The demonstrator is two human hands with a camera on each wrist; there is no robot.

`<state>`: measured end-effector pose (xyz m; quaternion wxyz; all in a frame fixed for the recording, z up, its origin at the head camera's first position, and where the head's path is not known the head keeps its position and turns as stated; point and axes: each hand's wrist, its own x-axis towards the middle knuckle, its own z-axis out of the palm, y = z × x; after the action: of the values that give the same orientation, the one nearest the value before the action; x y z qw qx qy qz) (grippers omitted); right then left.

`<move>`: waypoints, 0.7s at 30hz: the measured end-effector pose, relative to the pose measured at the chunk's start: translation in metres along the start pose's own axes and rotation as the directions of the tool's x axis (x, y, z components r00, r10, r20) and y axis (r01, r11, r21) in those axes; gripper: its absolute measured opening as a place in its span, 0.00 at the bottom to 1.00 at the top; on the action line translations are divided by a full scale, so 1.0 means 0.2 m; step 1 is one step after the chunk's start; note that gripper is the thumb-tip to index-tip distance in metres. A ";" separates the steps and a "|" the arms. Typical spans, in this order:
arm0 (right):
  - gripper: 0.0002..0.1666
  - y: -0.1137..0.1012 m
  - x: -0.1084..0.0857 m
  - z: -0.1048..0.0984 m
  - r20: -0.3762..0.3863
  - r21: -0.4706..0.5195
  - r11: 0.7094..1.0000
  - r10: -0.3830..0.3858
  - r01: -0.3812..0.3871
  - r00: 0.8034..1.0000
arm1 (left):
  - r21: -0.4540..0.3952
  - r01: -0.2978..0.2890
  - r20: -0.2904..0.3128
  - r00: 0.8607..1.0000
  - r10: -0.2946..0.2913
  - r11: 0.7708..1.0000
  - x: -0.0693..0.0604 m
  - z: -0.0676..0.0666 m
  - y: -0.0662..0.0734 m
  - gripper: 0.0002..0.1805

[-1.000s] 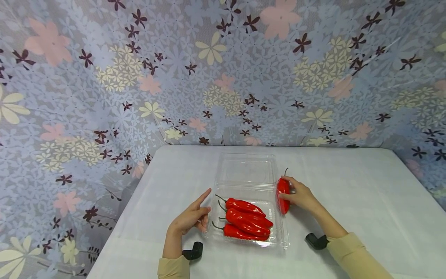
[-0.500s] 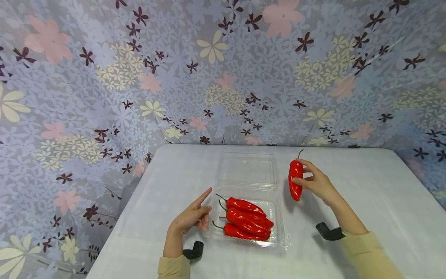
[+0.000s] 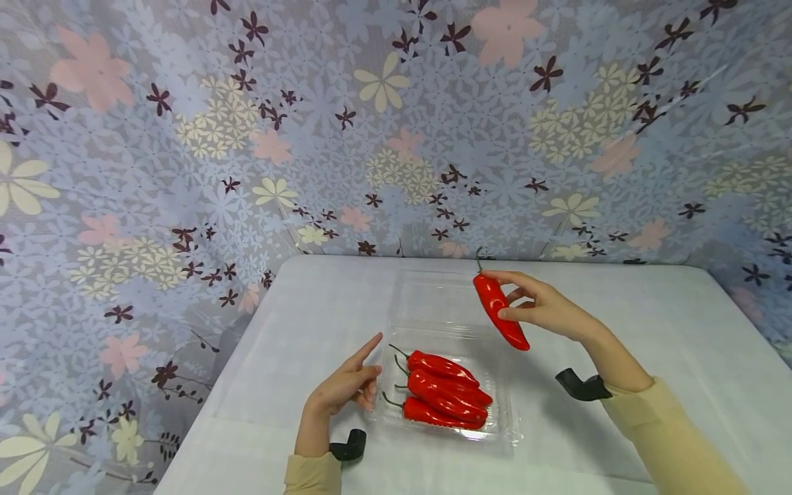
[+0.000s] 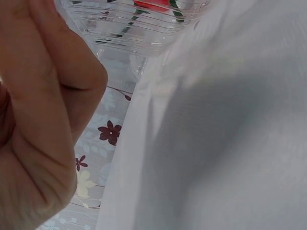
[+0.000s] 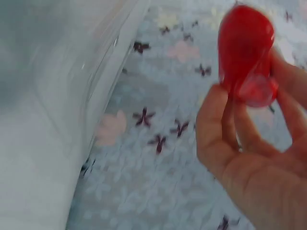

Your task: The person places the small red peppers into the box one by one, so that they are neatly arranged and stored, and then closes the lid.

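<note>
My right hand pinches a red pepper between thumb and fingers, raised above the right side of the clear plastic box. In the right wrist view the same pepper appears end-on in the fingers of the hand. Several red peppers lie in the near half of the box, green stems to the left. At the box's left edge is my left hand, index finger stretched out, the others bent; whether it touches the wall I cannot tell. The left wrist view shows this hand beside the ribbed box wall.
The box's lid lies folded back at the far side. A white cloth covers the table, and a flowered curtain hangs behind it. Black curved pieces are at both wrists.
The right hand has lifted the pepper from beside the box's right edge, first away to the right, then back left over the box. The left hand has stayed in place.
</note>
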<state>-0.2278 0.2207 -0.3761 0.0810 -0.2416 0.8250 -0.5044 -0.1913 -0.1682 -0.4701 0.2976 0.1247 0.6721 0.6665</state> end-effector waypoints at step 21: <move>0.37 -0.01 0.17 0.32 0.530 -0.025 0.989 -0.109 0.144 0.841 | 0.010 -0.001 -0.003 1.000 0.001 1.000 0.01 0.02 0.00 0.37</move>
<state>-0.2325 0.1530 -0.4016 0.2631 -0.4271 0.7689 -0.3964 -0.1901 -0.1630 -0.4705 0.2953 0.1256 0.6759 0.6635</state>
